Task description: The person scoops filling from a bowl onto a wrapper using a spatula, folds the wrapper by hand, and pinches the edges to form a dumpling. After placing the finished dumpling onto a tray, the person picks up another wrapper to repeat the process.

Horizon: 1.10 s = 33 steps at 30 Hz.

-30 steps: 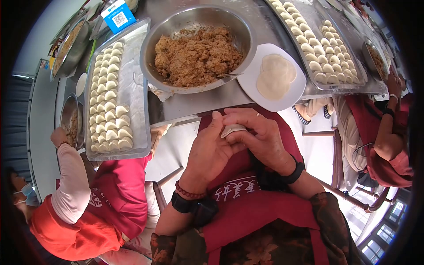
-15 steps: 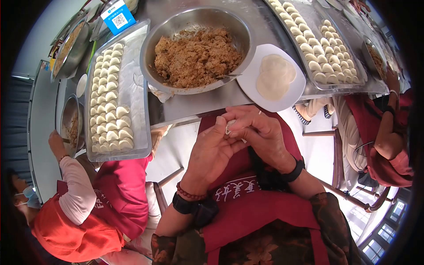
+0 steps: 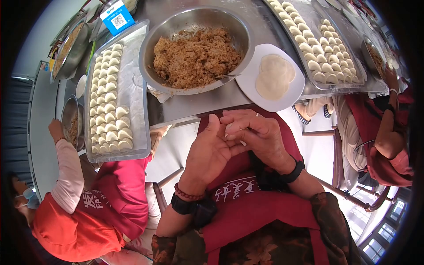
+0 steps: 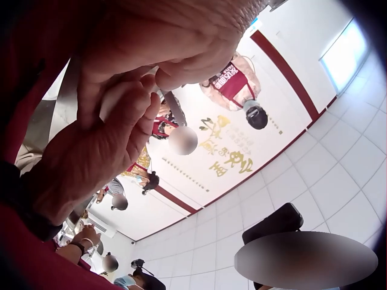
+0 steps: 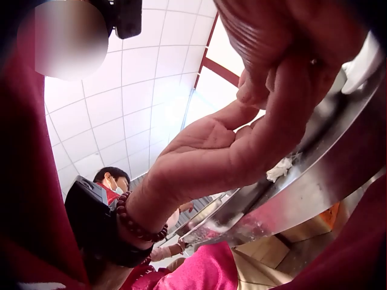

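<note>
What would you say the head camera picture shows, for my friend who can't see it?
Left hand and right hand pinch a small dumpling together above a red apron. Ahead on the metal table sit a bowl of brown filling, a plate of wrappers and a tray of made dumplings.

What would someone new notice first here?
The big steel bowl heaped with brown filling sits at the top centre of the table. Just below it, above a red apron, the left hand and right hand pinch a small white dumpling between them. Rows of finished dumplings fill the tray to the left.
</note>
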Each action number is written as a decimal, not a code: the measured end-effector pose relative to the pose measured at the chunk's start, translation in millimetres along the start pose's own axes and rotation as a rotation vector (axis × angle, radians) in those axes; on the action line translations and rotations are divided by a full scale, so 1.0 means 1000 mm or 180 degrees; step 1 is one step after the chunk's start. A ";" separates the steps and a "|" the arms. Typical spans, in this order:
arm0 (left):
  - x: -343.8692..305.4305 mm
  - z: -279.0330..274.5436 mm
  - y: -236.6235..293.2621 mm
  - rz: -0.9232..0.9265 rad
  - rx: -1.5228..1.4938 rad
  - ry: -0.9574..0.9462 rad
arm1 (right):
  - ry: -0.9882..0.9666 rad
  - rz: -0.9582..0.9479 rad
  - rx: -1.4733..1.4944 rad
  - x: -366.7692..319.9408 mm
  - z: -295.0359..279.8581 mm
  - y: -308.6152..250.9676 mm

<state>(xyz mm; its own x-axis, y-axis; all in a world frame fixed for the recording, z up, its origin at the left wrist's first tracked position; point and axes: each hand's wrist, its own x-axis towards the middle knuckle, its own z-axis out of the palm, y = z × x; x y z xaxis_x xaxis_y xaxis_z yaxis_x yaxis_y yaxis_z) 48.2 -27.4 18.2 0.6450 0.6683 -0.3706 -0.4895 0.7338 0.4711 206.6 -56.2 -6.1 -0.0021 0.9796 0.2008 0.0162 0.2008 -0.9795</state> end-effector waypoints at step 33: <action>-0.001 0.002 -0.004 0.0027 -0.0228 -0.0084 | -0.0303 -0.0595 -0.1242 0.004 -0.004 -0.010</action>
<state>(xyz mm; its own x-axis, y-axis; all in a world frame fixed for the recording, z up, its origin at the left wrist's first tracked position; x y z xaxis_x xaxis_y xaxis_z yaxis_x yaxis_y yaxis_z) 51.2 -31.3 18.2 0.6554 0.6718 -0.3452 -0.5352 0.7356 0.4153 210.4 -54.4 4.4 -0.1328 0.9259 0.3537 0.3831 0.3770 -0.8433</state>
